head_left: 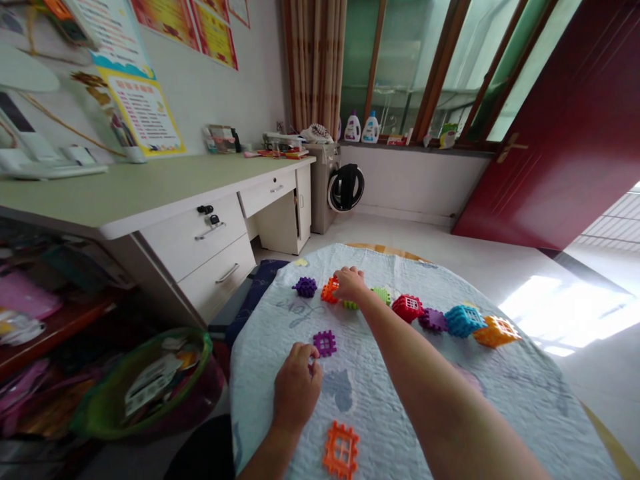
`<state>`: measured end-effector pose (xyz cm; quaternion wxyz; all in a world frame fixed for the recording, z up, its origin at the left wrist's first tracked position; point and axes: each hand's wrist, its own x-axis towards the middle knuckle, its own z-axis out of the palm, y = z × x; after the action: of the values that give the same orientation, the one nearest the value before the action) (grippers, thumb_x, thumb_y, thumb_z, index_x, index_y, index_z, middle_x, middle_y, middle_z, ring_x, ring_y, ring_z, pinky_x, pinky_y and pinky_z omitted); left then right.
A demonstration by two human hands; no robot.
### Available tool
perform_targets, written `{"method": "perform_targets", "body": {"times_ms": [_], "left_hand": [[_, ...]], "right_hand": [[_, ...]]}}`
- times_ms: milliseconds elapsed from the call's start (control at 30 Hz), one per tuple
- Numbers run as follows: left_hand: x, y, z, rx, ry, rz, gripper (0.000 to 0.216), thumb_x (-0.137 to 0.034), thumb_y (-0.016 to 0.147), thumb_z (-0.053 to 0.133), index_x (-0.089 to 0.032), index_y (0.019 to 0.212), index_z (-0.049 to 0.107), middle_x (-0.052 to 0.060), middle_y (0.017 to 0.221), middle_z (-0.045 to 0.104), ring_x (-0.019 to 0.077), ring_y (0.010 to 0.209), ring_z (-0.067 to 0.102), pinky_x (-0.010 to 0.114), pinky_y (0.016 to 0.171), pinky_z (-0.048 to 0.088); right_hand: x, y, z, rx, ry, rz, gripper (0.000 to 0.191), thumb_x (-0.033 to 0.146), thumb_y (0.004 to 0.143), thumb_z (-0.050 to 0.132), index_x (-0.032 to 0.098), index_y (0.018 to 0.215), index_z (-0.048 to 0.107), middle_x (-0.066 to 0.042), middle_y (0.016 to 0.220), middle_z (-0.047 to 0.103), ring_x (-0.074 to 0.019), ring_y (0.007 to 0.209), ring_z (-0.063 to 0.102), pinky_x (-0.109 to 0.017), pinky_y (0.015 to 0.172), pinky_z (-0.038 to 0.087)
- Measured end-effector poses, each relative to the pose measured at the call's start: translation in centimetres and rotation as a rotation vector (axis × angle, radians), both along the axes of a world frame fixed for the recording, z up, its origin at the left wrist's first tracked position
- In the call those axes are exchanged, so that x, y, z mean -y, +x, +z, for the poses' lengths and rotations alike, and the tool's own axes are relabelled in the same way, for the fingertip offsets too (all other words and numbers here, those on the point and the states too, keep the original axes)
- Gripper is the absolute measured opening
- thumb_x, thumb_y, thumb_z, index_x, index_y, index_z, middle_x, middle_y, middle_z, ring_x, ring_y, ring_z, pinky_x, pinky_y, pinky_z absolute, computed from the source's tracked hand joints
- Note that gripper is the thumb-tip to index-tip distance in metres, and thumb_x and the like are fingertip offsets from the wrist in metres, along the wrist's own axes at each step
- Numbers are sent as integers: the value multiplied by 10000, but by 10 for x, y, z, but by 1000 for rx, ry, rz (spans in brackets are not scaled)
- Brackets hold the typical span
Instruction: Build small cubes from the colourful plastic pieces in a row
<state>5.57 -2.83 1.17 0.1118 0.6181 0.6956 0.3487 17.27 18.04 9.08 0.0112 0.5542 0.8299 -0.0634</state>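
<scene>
Reaching hand: right hand (350, 283), arm stretched across the table, nearer to the orange block (329, 291) than the left hand (299, 387).
Orange block: at the left side of the right fingertips, partly covered by them; no long axis can be read.
Right fingers: bent downward over the block; whether they grip it, I cannot tell.
Left fingers: loosely curled, tips at the near left edge of the flat purple piece (325, 343); contact unclear.
Between: the flat purple piece, squarish, lies between the left fingers and the orange block.
Left of the right fingers: dark purple block (305, 287), past the orange one.
Right of them: green piece (381, 295), partly behind the right forearm (415, 373), then red block (407, 308), purple block (433, 319), blue block (465, 321), yellow block (497, 331).
Nearer the person than the left fingers: flat orange piece (341, 449), well apart.
Beneath: pale tablecloth (267, 317).
</scene>
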Motion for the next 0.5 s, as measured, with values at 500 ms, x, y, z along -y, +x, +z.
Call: {"method": "perform_targets", "body": {"times_ms": [500], "left_hand": [[0, -1, -1, -15, -22, -28, 159, -81, 781, 467, -215, 818, 543, 14, 861, 576, 164, 821, 575, 290, 776, 428]], "right_hand": [[36, 14, 14, -159, 123, 19, 560, 445, 780, 659, 223, 1282, 549, -116, 1307, 535, -300, 1200, 415, -451, 995, 303]]}}
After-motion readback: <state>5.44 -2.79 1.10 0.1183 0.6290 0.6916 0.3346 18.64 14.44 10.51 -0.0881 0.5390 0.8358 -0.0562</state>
